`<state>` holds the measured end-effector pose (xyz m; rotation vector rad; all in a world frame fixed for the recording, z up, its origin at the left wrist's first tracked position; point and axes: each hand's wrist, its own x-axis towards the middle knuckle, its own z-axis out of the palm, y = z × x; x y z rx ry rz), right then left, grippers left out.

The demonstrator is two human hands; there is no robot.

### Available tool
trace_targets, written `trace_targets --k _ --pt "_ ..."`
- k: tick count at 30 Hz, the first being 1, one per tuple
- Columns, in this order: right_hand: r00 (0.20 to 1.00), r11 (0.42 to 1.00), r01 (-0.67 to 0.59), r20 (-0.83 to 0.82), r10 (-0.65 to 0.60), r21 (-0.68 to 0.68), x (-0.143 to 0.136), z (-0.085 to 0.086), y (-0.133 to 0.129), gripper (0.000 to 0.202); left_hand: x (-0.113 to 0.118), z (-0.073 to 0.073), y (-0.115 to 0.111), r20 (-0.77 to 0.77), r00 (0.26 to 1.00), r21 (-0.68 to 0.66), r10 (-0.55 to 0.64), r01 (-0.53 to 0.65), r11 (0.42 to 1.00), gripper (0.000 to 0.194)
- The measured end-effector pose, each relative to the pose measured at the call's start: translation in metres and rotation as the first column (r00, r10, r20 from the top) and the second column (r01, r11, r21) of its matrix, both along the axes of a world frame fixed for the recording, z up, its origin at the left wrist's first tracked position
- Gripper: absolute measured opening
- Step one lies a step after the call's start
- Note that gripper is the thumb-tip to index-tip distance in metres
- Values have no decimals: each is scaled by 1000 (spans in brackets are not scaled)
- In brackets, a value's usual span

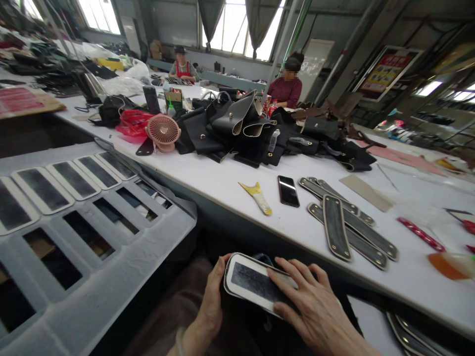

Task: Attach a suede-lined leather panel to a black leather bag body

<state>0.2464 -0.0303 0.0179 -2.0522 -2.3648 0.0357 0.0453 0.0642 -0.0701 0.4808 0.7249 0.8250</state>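
Observation:
Above my lap is an oblong leather piece with rounded ends, a pale border and a dark middle. It seems to lie over a dark layer that shows along its edge. My left hand grips its left end, thumb along the near side. Across the right end lies my right hand, fingers over the top face and thumb by the near edge; that end is hidden under it. Similar pale-bordered pieces lie in a row on a grey slotted plastic crate to the left.
On the white table lie dark straps with eyelets, a phone and a yellow-and-white scrap. Behind them stand a pink fan and heaped black leather parts. Two people sit beyond.

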Motion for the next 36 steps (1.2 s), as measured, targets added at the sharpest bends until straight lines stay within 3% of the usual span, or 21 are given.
trace_targets --k 5,8,11,16,24,32,36 --pt "968 975 108 -204 -148 -192 -3 11 9 45 0 1 0 22 1000 -11 -5 5 1000 49" --pt "900 966 56 -407 -158 -251 -11 16 13 53 0 -1 0 43 999 -8 -4 4 1000 47" --pt "861 980 -31 -503 -75 -199 -22 19 23 54 -1 -4 0 65 998 0 -6 6 1000 44" --pt "922 963 -151 -384 55 -224 -34 18 45 36 -2 -6 1 60 997 -37 42 -40 998 41" --pt "927 931 -242 -349 139 -274 -40 14 51 36 -3 -13 0 15 999 -78 45 -44 996 47" --pt "931 964 -165 -356 83 -208 -42 -8 42 39 0 -10 2 27 998 -57 54 -52 997 51" --pt "927 967 -172 -362 94 -190 -46 -3 42 42 -4 -8 2 40 999 -92 27 -23 995 49"
